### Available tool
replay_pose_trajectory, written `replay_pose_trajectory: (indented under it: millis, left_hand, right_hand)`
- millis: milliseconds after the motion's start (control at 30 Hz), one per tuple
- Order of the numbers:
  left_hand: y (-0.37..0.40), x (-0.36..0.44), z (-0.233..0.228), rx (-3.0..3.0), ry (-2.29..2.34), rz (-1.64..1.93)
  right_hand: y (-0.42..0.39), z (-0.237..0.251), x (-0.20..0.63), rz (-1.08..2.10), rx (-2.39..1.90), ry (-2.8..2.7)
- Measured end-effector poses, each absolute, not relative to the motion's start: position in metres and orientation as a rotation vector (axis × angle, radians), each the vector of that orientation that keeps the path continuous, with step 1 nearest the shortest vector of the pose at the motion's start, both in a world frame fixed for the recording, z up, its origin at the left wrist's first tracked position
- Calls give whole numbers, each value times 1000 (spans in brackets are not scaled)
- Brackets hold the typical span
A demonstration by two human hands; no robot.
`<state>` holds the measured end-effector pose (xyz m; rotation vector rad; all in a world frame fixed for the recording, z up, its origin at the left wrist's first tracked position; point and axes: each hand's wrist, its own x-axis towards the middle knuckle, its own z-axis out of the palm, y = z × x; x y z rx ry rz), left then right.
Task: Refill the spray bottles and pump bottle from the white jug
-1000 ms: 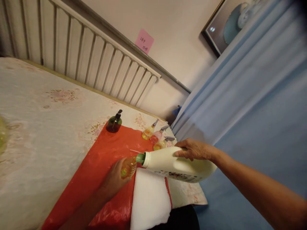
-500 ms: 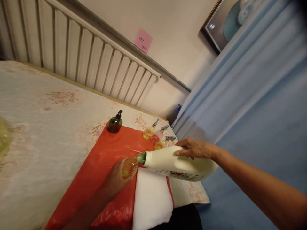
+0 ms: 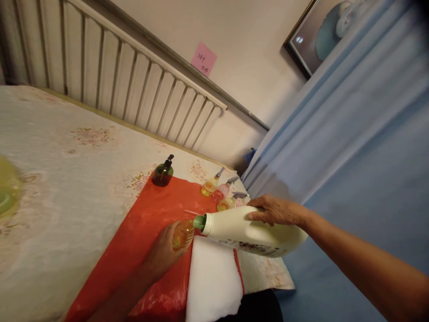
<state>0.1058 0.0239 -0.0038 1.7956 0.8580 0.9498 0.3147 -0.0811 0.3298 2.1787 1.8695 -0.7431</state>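
Observation:
My right hand (image 3: 275, 210) is wrapped round a large cream-coloured jug (image 3: 231, 223), which lies tipped almost level with its mouth to the left. A green spout (image 3: 199, 222) in that mouth reaches the opening of a small clear bottle (image 3: 182, 235), tinted orange-yellow. My left hand (image 3: 164, 250) grips this bottle from the left, its fingers partly hidden behind it. Whether liquid is flowing I cannot make out. Below both lies a red plastic sheet (image 3: 147, 228), with a folded white cloth (image 3: 214, 277) on its right part.
Three small bottles with grey spray tops stand behind the jug: a yellow one (image 3: 209, 185), a pink one (image 3: 221, 191) and another yellowish one (image 3: 226, 204). A dark green pump bottle (image 3: 162, 173) is at the sheet's far corner. A blue curtain (image 3: 351, 179) hangs at right.
The view has shifted very slightly. Both hands, the jug and the small bottle keep the same places relative to each other.

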Motion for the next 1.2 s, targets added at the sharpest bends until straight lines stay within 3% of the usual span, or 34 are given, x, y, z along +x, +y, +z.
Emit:
replay_pose_trajectory:
  millis: [1200]
  left_hand:
    - [25,107,-11,1799,846,959]
  right_hand:
    - [-79,331,312,-753,2153,1870]
